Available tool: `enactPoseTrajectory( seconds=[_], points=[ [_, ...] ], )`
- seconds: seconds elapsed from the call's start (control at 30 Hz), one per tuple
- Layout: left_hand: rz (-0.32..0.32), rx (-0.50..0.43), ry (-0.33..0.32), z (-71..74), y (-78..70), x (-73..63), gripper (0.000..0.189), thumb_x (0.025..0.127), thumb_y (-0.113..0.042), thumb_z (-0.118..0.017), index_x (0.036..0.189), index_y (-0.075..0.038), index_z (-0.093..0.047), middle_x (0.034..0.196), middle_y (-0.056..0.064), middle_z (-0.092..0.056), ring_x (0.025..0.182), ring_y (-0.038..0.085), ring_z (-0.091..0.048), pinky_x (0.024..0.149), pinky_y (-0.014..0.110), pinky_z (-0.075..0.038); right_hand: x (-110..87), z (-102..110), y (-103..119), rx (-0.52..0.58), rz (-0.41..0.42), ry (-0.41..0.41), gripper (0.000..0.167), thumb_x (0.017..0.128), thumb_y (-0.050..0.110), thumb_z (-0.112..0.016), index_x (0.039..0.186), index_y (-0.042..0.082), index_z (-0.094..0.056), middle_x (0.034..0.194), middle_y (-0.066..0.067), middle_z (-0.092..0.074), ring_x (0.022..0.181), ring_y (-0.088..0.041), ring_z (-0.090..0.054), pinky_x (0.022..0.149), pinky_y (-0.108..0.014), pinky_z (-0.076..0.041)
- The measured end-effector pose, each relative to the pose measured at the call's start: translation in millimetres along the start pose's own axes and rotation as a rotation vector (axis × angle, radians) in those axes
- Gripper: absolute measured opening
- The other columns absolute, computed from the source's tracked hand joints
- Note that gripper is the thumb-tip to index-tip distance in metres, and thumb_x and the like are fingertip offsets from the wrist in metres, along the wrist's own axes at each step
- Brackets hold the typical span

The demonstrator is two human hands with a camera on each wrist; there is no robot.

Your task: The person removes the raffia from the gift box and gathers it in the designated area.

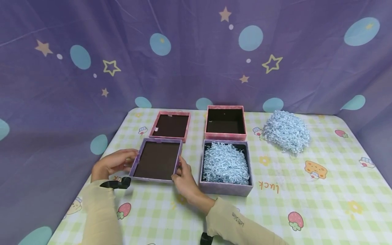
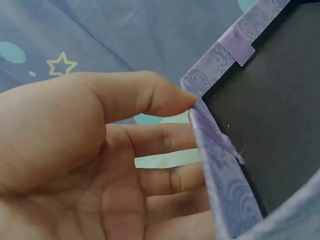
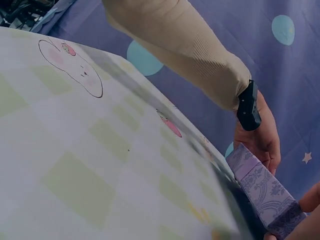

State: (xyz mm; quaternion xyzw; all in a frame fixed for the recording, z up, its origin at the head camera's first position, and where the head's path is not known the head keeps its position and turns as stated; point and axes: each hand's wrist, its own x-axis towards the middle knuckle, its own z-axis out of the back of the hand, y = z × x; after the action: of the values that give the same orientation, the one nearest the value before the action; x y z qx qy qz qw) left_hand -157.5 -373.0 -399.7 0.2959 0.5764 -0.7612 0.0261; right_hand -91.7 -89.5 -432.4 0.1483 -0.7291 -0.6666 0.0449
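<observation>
Two hands share one thing here, and the rest lies around it on a rectangular table under a green-and-white checked cloth printed with strawberries and cartoon animals (image 1: 321,204), backed by a purple curtain with stars and blue dots (image 1: 196,51).

Largest of the loose items is the heap of pale blue shredded paper (image 1: 286,131) at the far right of the cloth, apparently a supply of filling. Next comes the lilac patterned cardboard box base (image 1: 225,189) near the middle, already packed with the same blue shreds. Behind it stands the pink cardboard box base with a dark, bare interior (image 1: 225,136), and to its left the pink cardboard lid lying inside-up (image 1: 170,126).

Near and left sits the lilac patterned cardboard lid with a dark inner face (image 1: 157,160), also inside-up, just left of the filled lilac base it seems to match. The left hand (image 1: 113,163) grips its left wall, thumb on the rim and fingers spread along the outside, as the left wrist view shows (image 2: 115,150). The right hand (image 1: 185,180) pinches the lid's near right corner. Holding opposite sides like this keeps the shallow lid level and steady between the palms. Both forearms wear beige sleeves.
</observation>
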Motion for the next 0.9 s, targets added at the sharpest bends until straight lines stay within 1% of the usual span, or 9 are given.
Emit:
enactPoseTrajectory(
  seconds=[0.1,0.17,0.3,0.43,0.53,0.63,0.73,0.9],
  points=[
    [0.017,0.007,0.001,0.2,1.3,0.8,0.031,0.101,-0.020,-0.041,0.123,0.001,-0.050,0.103,-0.003,-0.064,0.096,0.010,-0.061,0.087,0.037,-0.053,1.2,-0.4,-3.1,-0.014,0.002,0.000,0.073,0.084,-0.006,-0.046,0.151,0.000,-0.017,0.146,-0.024,-0.024,0.125,-0.034,-0.048,0.107,-0.045,-0.042],
    [0.023,0.024,0.002,0.3,2.0,1.4,0.034,0.101,-0.018,-0.040,0.125,0.005,-0.047,0.102,-0.001,-0.064,0.095,0.010,-0.061,0.087,0.037,-0.053,1.8,-0.4,-4.2,-0.019,-0.001,0.001,0.073,0.084,-0.005,-0.047,0.150,0.000,-0.018,0.145,-0.024,-0.023,0.123,-0.033,-0.049,0.104,-0.043,-0.044],
    [0.052,0.046,-0.022,-1.1,1.3,1.8,0.042,0.101,-0.019,-0.041,0.132,0.009,-0.041,0.101,0.000,-0.066,0.094,0.011,-0.063,0.088,0.036,-0.054,2.9,0.0,-6.1,-0.034,-0.026,-0.001,0.074,0.083,-0.003,-0.050,0.150,0.000,-0.019,0.144,-0.023,-0.026,0.120,-0.029,-0.050,0.098,-0.038,-0.048],
    [0.071,0.074,-0.045,-3.1,-0.6,1.0,0.049,0.102,-0.023,-0.044,0.138,0.010,-0.038,0.104,0.001,-0.067,0.095,0.012,-0.064,0.089,0.036,-0.054,3.2,0.3,-6.6,-0.055,-0.031,-0.008,0.075,0.081,-0.003,-0.052,0.150,-0.001,-0.021,0.141,-0.022,-0.029,0.115,-0.026,-0.049,0.092,-0.032,-0.050],
    [0.070,0.091,-0.058,-3.9,-1.6,-0.7,0.050,0.101,-0.023,-0.046,0.138,0.010,-0.038,0.106,0.002,-0.067,0.096,0.013,-0.064,0.089,0.038,-0.054,2.7,0.4,-5.9,-0.072,-0.026,-0.011,0.076,0.080,-0.002,-0.052,0.149,-0.002,-0.022,0.139,-0.022,-0.031,0.112,-0.025,-0.048,0.089,-0.029,-0.049],
    [0.065,0.093,-0.058,-3.7,-1.3,-2.7,0.049,0.100,-0.019,-0.048,0.139,0.010,-0.038,0.110,0.004,-0.067,0.097,0.015,-0.064,0.089,0.040,-0.054,1.8,0.4,-5.5,-0.101,-0.033,-0.018,0.076,0.080,0.000,-0.052,0.149,-0.001,-0.023,0.137,-0.020,-0.034,0.113,-0.024,-0.045,0.093,-0.032,-0.046],
    [0.058,0.093,-0.048,-2.3,0.1,-4.4,0.048,0.100,-0.015,-0.048,0.140,0.010,-0.037,0.114,0.006,-0.066,0.099,0.015,-0.063,0.090,0.041,-0.054,1.0,0.3,-5.1,-0.123,-0.033,-0.022,0.075,0.080,0.001,-0.053,0.149,-0.001,-0.024,0.135,-0.019,-0.036,0.117,-0.026,-0.044,0.100,-0.038,-0.042],
    [0.055,0.088,-0.042,-0.1,2.6,-5.8,0.050,0.099,-0.015,-0.050,0.141,0.008,-0.036,0.115,0.004,-0.065,0.100,0.012,-0.061,0.092,0.040,-0.053,0.0,0.3,-4.2,-0.159,-0.025,-0.020,0.075,0.079,0.001,-0.054,0.149,0.002,-0.026,0.136,-0.018,-0.036,0.121,-0.027,-0.041,0.109,-0.045,-0.033]
  ],
)
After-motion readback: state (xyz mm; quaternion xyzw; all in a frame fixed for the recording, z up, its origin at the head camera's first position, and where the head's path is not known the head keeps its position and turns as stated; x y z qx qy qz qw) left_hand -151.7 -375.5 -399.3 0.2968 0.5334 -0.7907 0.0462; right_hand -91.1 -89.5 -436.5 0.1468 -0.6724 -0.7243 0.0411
